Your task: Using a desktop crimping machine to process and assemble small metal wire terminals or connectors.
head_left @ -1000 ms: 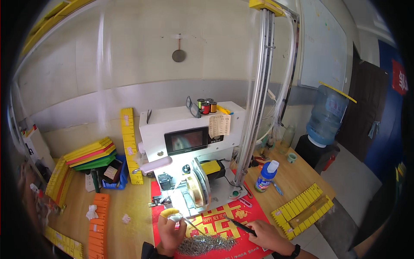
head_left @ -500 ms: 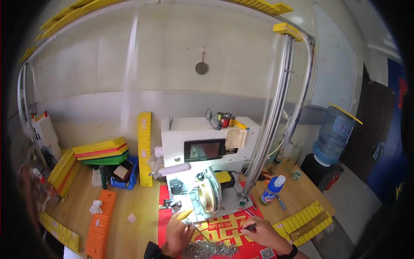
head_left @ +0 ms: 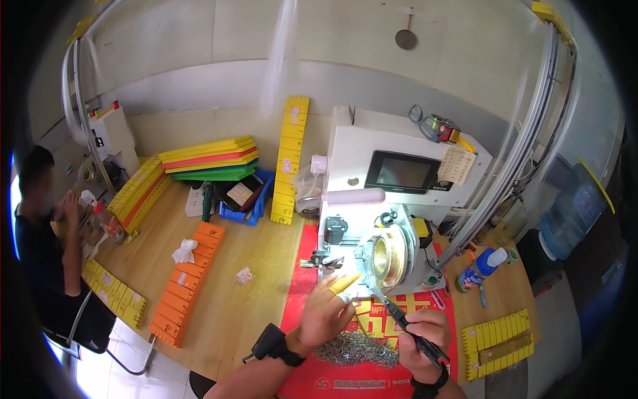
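My left hand (head_left: 325, 316), with a yellow cover on one fingertip and a white one on another, reaches to the lit front plate of a white bench machine (head_left: 352, 143). Its fingers look pinched; whatever they hold is hidden. My right hand (head_left: 425, 339) grips a slim black-handled tool (head_left: 401, 318), whose pale tip points up-left to the plate. The tip lies just below a gold-coloured ring-shaped reel (head_left: 383, 256) on the machine. Between and below my hands, a tangled heap of small silvery wire pieces (head_left: 359, 349) rests on a red printed mat (head_left: 332, 378).
A blue-capped bottle (head_left: 475, 269) and a yellow notched board (head_left: 498, 342) are to the right. Leftward lie an orange notched board (head_left: 186, 286), a blue bin (head_left: 249, 209) and stacked coloured boards (head_left: 209, 159). Another person (head_left: 50, 246) sits at the far left.
The view has swung left, so the machine appears farther right and higher. My right hand has come nearer the machine with the black tool raised to its plate. The seated person shows more fully.
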The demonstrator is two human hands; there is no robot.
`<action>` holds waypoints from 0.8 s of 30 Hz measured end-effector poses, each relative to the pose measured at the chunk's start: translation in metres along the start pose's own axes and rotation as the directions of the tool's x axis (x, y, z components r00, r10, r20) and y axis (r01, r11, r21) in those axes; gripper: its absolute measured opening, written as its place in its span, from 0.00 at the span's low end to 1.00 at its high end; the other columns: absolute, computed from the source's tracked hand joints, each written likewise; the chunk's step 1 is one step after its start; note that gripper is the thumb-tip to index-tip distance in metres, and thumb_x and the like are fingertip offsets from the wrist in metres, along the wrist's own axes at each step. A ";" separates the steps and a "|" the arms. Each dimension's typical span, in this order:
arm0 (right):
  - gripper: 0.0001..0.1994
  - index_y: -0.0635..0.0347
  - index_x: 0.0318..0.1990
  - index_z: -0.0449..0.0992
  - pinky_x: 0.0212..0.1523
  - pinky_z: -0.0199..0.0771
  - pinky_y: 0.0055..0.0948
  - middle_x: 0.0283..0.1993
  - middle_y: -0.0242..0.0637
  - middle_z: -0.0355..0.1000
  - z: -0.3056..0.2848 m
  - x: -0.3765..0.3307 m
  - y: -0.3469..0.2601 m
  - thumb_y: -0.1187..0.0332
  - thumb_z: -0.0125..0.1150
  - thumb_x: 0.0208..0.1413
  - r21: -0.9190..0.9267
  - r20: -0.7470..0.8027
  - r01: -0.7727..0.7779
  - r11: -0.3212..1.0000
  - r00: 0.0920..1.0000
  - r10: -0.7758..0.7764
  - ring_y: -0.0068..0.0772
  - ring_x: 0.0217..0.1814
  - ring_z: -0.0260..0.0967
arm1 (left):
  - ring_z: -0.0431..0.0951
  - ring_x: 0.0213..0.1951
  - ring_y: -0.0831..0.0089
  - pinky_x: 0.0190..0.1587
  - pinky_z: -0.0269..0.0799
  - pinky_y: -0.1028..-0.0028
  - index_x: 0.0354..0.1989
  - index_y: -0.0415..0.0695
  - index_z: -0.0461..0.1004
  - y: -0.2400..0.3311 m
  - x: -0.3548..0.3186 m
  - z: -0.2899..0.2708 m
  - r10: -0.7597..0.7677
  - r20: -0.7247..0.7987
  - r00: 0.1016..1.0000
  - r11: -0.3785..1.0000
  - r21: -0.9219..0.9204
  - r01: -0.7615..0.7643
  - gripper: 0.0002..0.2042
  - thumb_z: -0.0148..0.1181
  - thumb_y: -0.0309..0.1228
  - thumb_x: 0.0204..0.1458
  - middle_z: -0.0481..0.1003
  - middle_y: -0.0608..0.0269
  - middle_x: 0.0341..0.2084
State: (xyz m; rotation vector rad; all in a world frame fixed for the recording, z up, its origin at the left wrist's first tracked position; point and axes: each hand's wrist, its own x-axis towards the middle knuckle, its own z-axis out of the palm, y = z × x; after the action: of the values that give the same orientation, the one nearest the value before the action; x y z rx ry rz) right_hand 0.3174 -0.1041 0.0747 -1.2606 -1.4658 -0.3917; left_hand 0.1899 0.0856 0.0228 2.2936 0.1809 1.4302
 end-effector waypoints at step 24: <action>0.22 0.57 0.54 0.76 0.44 0.87 0.32 0.55 0.46 0.77 0.032 -0.006 0.020 0.78 0.78 0.52 0.133 0.134 -0.037 0.990 0.991 0.019 0.40 0.47 0.83 | 0.82 0.56 0.47 0.69 0.67 0.45 0.37 0.39 0.74 0.002 0.000 0.001 -0.013 0.033 0.999 0.997 0.076 0.011 0.12 0.69 0.16 0.46 0.81 0.42 0.55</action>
State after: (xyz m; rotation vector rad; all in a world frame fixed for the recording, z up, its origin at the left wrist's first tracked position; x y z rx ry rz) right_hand 0.3173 -0.0742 0.0508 -1.2158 -1.5576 -0.1886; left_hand 0.1906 0.0836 0.0238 2.3715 0.2427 1.4009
